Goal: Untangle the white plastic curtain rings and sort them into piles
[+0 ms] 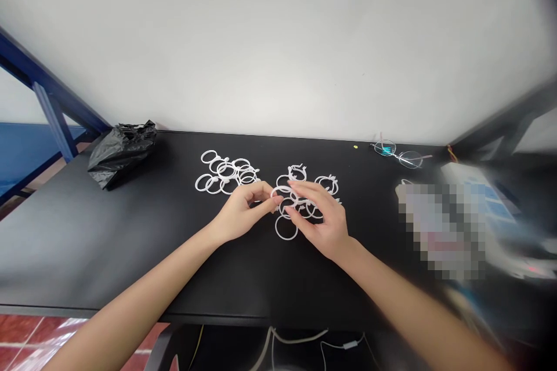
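Note:
Low over the table, my left hand (246, 208) is closed, pinching a white plastic ring (284, 188) by its left side between thumb and fingers. My right hand (324, 217) curls around the same ring from the right, fingers at its upper edge and thumb below. Whether that thumb presses on it is hard to see. Several similar white rings with small tabs, such as the loose ring (286, 228), lie below and behind my hands, partly hidden by my fingers. Another pile of white rings (226, 171) spreads out beyond my left hand.
The black table (209, 284) meets a pale wall. A crumpled black plastic bag (124, 151) sits at the back left. Eyeglasses (409, 159) rest at the back right, near a pixelated item (441, 232) and a blurred white object (483, 203). Cables (300, 341) hang under the front edge.

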Motion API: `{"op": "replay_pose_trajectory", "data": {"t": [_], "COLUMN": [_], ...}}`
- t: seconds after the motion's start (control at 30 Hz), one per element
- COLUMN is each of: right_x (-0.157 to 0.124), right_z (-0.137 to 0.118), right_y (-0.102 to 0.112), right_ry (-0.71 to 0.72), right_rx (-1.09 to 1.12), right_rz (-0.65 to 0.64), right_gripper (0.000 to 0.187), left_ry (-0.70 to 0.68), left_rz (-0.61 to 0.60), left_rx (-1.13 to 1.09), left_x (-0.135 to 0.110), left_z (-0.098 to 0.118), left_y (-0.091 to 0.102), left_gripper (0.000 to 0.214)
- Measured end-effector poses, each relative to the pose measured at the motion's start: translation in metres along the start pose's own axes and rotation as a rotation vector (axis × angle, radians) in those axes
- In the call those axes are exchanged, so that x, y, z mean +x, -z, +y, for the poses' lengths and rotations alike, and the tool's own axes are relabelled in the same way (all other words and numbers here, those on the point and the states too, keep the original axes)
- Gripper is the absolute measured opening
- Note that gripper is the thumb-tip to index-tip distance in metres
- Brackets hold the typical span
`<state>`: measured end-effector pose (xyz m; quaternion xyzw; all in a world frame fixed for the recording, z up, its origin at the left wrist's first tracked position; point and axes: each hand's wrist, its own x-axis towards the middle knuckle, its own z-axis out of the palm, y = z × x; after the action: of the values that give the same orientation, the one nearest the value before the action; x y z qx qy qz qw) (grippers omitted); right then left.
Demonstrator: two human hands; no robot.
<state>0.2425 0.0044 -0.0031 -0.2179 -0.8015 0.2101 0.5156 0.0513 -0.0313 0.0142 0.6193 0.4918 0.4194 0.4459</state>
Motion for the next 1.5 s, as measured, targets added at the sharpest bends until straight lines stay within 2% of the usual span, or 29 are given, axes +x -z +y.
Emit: {"op": "replay_pose_trajectory", "data": {"t": [0.13, 0.33, 0.43, 0.63, 0.87, 1.0, 1.13, 1.27, 1.37, 1.5], "right_x": [-0.002, -0.003, -0.002, -0.004, -0.003, -0.001, 0.000, 0.000, -0.001, -0.002], "right_z": [0.001, 0.001, 0.000, 0.000, 0.001, 0.001, -0.001, -0.004, -0.004, -0.003], "right_y": [-0.001, -0.003, -0.003, -0.004, -0.004, -0.002, -0.001, -0.002, -0.002, -0.001], "right_ry": [-0.085, -0.150, -0.122, -0.045, -0.010, -0.035, -0.072, -0.083, -0.089, -0.091], "right_rx": [-0.001, -0.055, -0.030, 0.019, 0.041, 0.026, 0.048, 0.113, 0.120, 0.096], "right_rz": [-0.007, 0.011, -0.020, -0.037, 0.021, 0.046, 0.012, -0.013, -0.015, -0.026], "right_gripper": [0.043, 0.023, 0.018, 0.028, 0.027, 0.019, 0.015, 0.014, 0.014, 0.014], "left_ry": [0.127, 0.171, 0.189, 0.211, 0.243, 0.186, -0.030, -0.145, -0.163, -0.160], "left_rz": [-0.003, -0.051, -0.065, -0.085, -0.139, -0.125, -0.075, -0.083, -0.083, -0.076], "left_rx": [-0.241, -0.333, -0.380, -0.387, -0.341, -0.298, -0.126, 0.105, 0.161, 0.210], "left_x": [0.003, 0.002, 0.001, 0.003, 0.004, 0.001, -0.003, -0.006, -0.007, -0.006], "left_z": [0.000, -0.001, -0.003, -0.006, -0.005, -0.004, -0.005, -0.006, -0.006, -0.006], "left_y": [0.002, 0.003, 0.002, 0.002, 0.002, 0.001, -0.002, -0.005, -0.005, -0.005], "left_gripper": [0.025, 0.025, 0.022, 0.021, 0.028, 0.026, 0.054, 0.034, 0.024, 0.021]}}
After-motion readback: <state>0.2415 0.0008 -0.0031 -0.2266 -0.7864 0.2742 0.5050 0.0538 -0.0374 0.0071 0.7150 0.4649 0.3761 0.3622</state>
